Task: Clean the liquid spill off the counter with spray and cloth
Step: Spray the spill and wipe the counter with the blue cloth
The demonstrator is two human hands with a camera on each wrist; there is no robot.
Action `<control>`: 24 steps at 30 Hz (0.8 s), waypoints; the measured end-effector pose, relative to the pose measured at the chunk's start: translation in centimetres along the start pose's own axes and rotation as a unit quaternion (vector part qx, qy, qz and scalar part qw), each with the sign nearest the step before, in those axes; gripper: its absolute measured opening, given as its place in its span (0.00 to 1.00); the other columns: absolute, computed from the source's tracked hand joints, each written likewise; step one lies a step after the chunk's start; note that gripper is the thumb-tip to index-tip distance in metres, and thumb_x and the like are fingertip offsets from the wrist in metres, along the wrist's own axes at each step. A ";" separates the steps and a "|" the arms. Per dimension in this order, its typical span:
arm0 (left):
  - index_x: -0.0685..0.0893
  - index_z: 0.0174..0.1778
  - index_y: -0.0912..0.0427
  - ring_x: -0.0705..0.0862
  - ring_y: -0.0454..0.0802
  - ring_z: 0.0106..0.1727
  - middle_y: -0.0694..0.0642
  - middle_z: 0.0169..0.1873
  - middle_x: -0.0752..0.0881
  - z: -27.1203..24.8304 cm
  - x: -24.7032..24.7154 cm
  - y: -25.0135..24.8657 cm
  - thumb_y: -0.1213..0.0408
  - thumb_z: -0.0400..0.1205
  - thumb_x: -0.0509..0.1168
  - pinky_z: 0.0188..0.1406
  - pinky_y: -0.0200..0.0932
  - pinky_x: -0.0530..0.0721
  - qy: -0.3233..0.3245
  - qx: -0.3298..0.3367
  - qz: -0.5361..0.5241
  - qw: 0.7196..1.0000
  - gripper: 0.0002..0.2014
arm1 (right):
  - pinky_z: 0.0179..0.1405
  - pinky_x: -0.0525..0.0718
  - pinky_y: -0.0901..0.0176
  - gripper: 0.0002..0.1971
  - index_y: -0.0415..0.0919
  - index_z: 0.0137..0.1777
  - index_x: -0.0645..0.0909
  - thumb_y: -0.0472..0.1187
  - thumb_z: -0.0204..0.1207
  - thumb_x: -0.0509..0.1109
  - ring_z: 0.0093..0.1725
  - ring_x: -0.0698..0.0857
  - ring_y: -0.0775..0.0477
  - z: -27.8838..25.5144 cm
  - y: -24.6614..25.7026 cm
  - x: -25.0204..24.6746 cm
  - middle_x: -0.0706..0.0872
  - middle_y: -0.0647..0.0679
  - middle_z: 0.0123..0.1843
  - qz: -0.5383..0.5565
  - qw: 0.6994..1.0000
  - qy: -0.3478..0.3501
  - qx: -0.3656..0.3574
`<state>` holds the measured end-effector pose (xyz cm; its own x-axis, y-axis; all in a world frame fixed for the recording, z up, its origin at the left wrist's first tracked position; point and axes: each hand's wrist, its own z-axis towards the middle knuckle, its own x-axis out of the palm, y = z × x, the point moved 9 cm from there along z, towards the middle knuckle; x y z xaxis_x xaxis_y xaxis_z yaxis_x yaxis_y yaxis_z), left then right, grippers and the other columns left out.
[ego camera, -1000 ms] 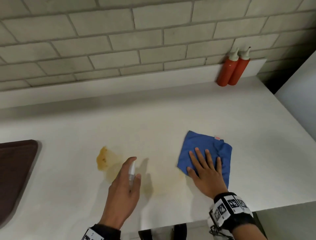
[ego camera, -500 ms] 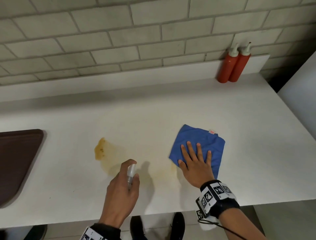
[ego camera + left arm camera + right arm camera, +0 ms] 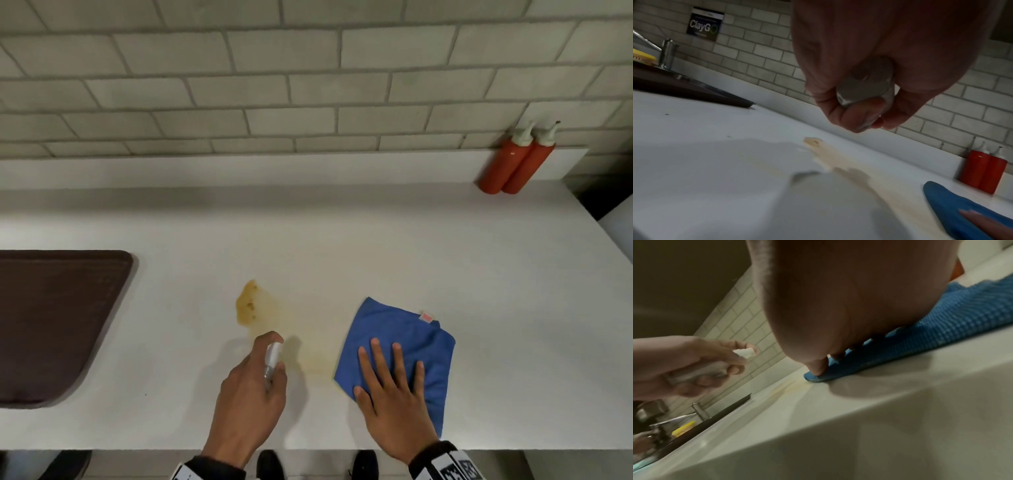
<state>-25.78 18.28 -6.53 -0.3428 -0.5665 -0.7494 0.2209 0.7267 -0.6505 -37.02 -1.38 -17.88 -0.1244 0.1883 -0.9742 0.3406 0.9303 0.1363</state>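
Note:
A yellow-brown spill (image 3: pixel 247 303) lies on the white counter (image 3: pixel 376 240), with a faint smear (image 3: pixel 315 353) trailing right toward the cloth. My left hand (image 3: pixel 251 390) grips a small clear spray bottle (image 3: pixel 272 359) above the counter, index finger on its white nozzle (image 3: pixel 745 352), which points at the spill. The bottle's base (image 3: pixel 865 86) shows inside my curled fingers. My right hand (image 3: pixel 394 394) lies flat with spread fingers on a folded blue cloth (image 3: pixel 407 335), right of the smear. The cloth's near corner (image 3: pixel 813 378) sits under my thumb.
A dark brown tray (image 3: pixel 51 322) lies at the counter's left. Two red squeeze bottles (image 3: pixel 513 161) stand at the back right by the tiled wall. A tap (image 3: pixel 667 52) and sink are beyond the tray. The counter's front edge (image 3: pixel 137 448) runs just below my hands.
The head view shifted, so everything appears more to the right. The right hand stays flat on the cloth and the left hand keeps the spray bottle aimed at the spill.

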 end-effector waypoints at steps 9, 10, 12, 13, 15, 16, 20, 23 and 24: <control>0.70 0.67 0.37 0.82 0.46 0.30 0.47 0.31 0.82 1.9 -6.2 6.4 0.58 0.84 0.63 0.31 0.42 0.78 -0.044 -0.011 -0.013 0.999 0.18 | 0.70 0.56 0.23 0.32 0.45 0.81 0.65 0.59 0.84 0.38 0.81 0.61 0.32 3.1 9.1 0.4 0.63 0.45 0.84 -0.012 0.999 0.022 -0.025; 0.70 0.68 0.37 0.82 0.46 0.30 0.46 0.31 0.82 2.2 -6.8 7.0 0.58 0.85 0.63 0.31 0.42 0.77 -0.047 -0.011 -0.015 0.999 0.18 | 0.70 0.55 0.23 0.32 0.45 0.81 0.65 0.59 0.84 0.38 0.81 0.60 0.32 3.8 9.8 0.4 0.63 0.46 0.83 -0.010 0.999 0.030 -0.024; 0.69 0.72 0.37 0.83 0.44 0.33 0.45 0.34 0.83 2.8 -7.7 8.3 0.57 0.85 0.63 0.34 0.43 0.77 -0.050 -0.014 -0.017 0.998 0.20 | 0.70 0.54 0.24 0.32 0.45 0.81 0.65 0.59 0.84 0.38 0.81 0.60 0.32 5.4 11.2 0.4 0.64 0.45 0.83 -0.012 0.999 0.042 -0.024; 0.68 0.73 0.36 0.83 0.43 0.35 0.44 0.36 0.83 3.1 -8.3 8.9 0.56 0.85 0.63 0.36 0.43 0.77 -0.055 -0.017 -0.019 0.998 0.21 | 0.70 0.54 0.24 0.32 0.45 0.81 0.65 0.59 0.84 0.38 0.80 0.59 0.33 6.2 11.9 0.5 0.64 0.45 0.83 -0.017 0.998 0.045 -0.027; 0.68 0.75 0.35 0.84 0.41 0.39 0.42 0.41 0.84 3.7 -9.3 10.1 0.55 0.84 0.64 0.40 0.42 0.78 -0.064 -0.025 -0.030 0.997 0.23 | 0.69 0.54 0.25 0.31 0.46 0.81 0.66 0.59 0.84 0.41 0.80 0.59 0.34 8.1 13.2 0.5 0.66 0.45 0.82 -0.020 0.998 0.050 -0.030; 0.68 0.75 0.34 0.84 0.41 0.42 0.40 0.45 0.84 4.0 -9.8 10.6 0.56 0.84 0.64 0.42 0.42 0.78 -0.066 -0.027 -0.041 0.997 0.25 | 0.69 0.54 0.25 0.30 0.46 0.80 0.66 0.59 0.83 0.45 0.79 0.59 0.34 9.0 13.7 0.6 0.66 0.45 0.82 -0.019 0.998 0.057 -0.027; 0.66 0.78 0.34 0.83 0.42 0.47 0.39 0.55 0.82 4.9 -10.9 11.9 0.59 0.85 0.63 0.47 0.40 0.77 -0.057 -0.024 -0.070 0.996 0.27 | 0.73 0.53 0.21 0.36 0.49 0.84 0.54 0.63 0.78 0.40 0.83 0.51 0.34 12.3 15.9 -0.5 0.54 0.47 0.86 -0.010 0.996 0.078 -0.030; 0.68 0.76 0.35 0.81 0.38 0.42 0.37 0.48 0.81 5.8 -11.5 12.2 0.60 0.85 0.63 0.44 0.38 0.74 -0.066 -0.018 -0.056 0.996 0.25 | 0.75 0.35 0.26 0.41 0.54 0.84 0.34 0.65 0.68 0.24 0.82 0.31 0.39 15.0 17.7 -0.9 0.31 0.53 0.85 0.012 0.995 0.094 -0.042; 0.70 0.75 0.36 0.81 0.38 0.39 0.39 0.42 0.82 6.2 -11.7 12.3 0.60 0.85 0.63 0.40 0.38 0.73 -0.069 -0.018 -0.049 0.996 0.24 | 0.76 0.34 0.27 0.42 0.54 0.83 0.33 0.65 0.66 0.23 0.82 0.30 0.40 16.0 18.4 -1.0 0.30 0.53 0.84 0.015 0.994 0.095 -0.045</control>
<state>-13.36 31.41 -6.54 -0.2309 -0.6819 -0.6941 0.1594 0.6772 -0.7183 -15.71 10.51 -17.23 -0.2924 0.2649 -0.9189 0.2631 0.9461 0.1890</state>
